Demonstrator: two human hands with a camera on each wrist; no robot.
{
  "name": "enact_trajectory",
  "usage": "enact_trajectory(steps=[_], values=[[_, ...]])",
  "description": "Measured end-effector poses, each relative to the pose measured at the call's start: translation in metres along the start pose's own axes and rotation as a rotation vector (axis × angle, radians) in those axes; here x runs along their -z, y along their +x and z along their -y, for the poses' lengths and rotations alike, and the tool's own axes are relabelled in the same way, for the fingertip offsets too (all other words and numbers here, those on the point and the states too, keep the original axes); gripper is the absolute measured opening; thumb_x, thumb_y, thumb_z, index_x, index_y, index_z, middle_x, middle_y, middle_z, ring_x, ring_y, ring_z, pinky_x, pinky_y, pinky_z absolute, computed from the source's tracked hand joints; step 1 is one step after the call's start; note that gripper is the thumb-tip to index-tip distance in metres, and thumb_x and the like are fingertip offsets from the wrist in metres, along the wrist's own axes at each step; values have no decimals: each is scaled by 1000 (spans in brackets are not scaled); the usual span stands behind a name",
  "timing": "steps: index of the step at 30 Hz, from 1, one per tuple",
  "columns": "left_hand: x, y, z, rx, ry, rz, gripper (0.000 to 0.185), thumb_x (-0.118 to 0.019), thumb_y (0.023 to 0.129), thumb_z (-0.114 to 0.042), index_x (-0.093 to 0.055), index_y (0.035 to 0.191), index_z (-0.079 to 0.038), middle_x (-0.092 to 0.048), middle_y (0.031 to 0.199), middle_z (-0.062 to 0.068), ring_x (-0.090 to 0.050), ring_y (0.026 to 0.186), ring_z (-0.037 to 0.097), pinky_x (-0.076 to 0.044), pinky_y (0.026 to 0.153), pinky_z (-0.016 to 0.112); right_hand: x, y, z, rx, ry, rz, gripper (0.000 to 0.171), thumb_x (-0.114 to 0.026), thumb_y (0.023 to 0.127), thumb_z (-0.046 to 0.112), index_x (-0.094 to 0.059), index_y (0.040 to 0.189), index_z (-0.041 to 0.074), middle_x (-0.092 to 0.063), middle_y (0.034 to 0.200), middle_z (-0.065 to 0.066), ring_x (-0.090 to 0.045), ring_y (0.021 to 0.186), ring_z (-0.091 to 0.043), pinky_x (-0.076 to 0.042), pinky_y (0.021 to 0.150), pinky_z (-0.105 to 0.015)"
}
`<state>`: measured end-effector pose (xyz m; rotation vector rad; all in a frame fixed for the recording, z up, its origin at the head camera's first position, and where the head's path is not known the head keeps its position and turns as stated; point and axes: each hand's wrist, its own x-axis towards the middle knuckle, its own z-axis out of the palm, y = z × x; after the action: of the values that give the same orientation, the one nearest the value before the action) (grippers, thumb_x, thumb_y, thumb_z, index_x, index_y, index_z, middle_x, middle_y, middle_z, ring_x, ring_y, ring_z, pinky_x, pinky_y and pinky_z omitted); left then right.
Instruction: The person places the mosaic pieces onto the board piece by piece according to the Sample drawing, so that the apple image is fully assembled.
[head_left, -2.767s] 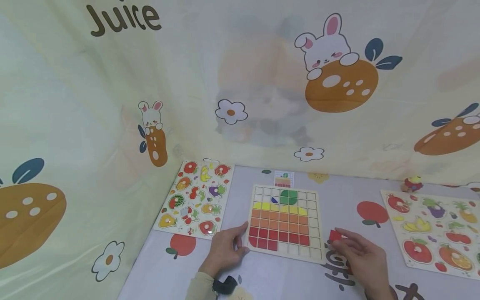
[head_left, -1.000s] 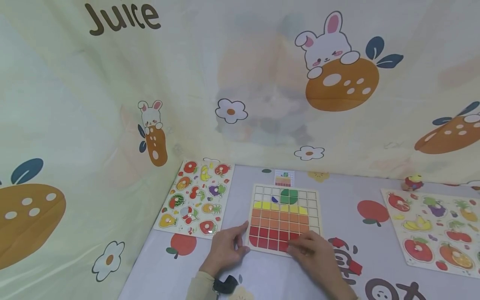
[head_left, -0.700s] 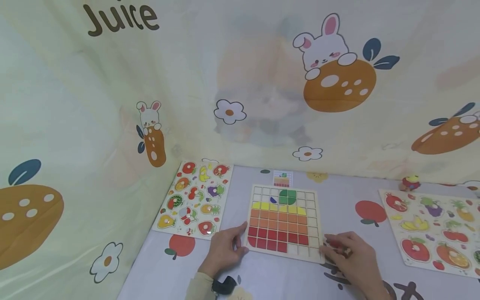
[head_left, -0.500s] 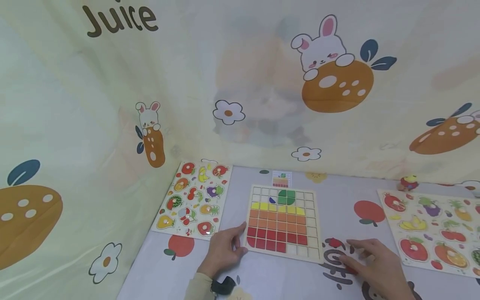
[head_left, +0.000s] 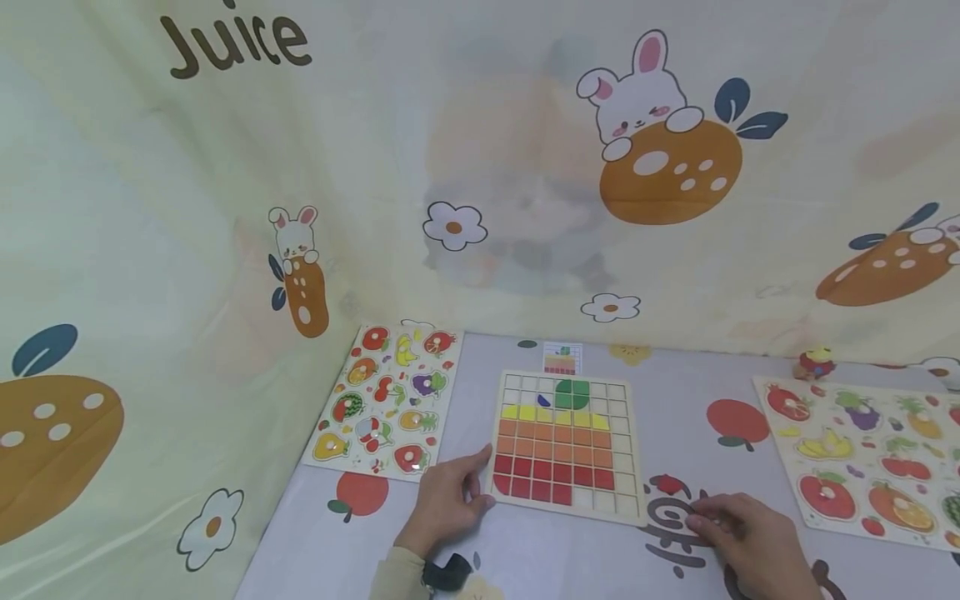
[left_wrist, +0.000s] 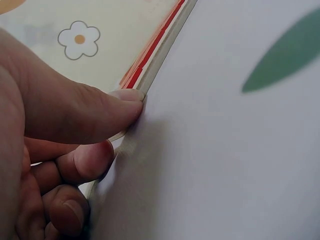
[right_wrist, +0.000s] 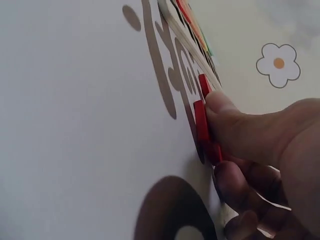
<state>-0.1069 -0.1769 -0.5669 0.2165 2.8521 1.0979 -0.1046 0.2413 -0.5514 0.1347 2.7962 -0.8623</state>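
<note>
A square wooden grid board [head_left: 626,502] lies on the table, filled with rows of red, orange and yellow tiles, plus green and blue pieces higher up. My left hand [head_left: 448,504] holds its near left corner, thumb at the front edge and index finger along the left side. In the left wrist view the thumb [left_wrist: 85,115] presses that edge. Right of the board, my right hand [head_left: 753,542] pinches a red tile [right_wrist: 201,122] low at the table, mostly hidden in the head view. Another red piece [head_left: 668,484] lies just beyond the fingertips.
A small pattern card [head_left: 562,358] lies behind the board. Fruit puzzle boards stand left [head_left: 382,400] and right [head_left: 862,458]. A small red-and-yellow toy [head_left: 815,363] is at the back right. A printed curtain [head_left: 360,167] rises behind the table.
The right hand brought a red tile into the board's bottom row, then moved back right to the loose red pieces and took hold of one. The left hand stayed at the corner.
</note>
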Motion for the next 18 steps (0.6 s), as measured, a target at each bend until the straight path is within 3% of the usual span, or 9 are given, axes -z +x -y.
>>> enact_trajectory(steps=[4,8,13,18], values=[[0,1,0,-3,-13,7,70,-85,86,-19,-60,151,-15,-54,73,-14,-43,61,1,-36,60,21,3,-2,-2,28,-41,23,52,-90,84,42,-77,123,10,-75,113,-10,-60,90,-21,-51,73,-32],[0,1,1,7,-6,7,70,-85,86,-19,-60,152,-16,-54,73,-14,-43,61,1,-36,60,21,7,-2,-4,63,-64,91,60,-94,79,36,-75,129,11,-73,115,-9,-60,91,-21,-52,73,-29],[0,2,1,10,-6,8,70,-85,87,-19,-60,152,-16,-54,73,-14,-43,61,1,-36,60,21,8,0,-3,68,-60,113,52,-94,79,26,-75,125,9,-72,107,-3,-59,90,-20,-51,74,-29],[2,2,0,16,-13,13,70,-85,86,-20,-60,152,-15,-54,73,-14,-43,60,1,-35,59,21,6,-1,-2,46,-24,107,49,-94,80,28,-70,119,9,-69,97,2,-58,86,-18,-48,71,-28]])
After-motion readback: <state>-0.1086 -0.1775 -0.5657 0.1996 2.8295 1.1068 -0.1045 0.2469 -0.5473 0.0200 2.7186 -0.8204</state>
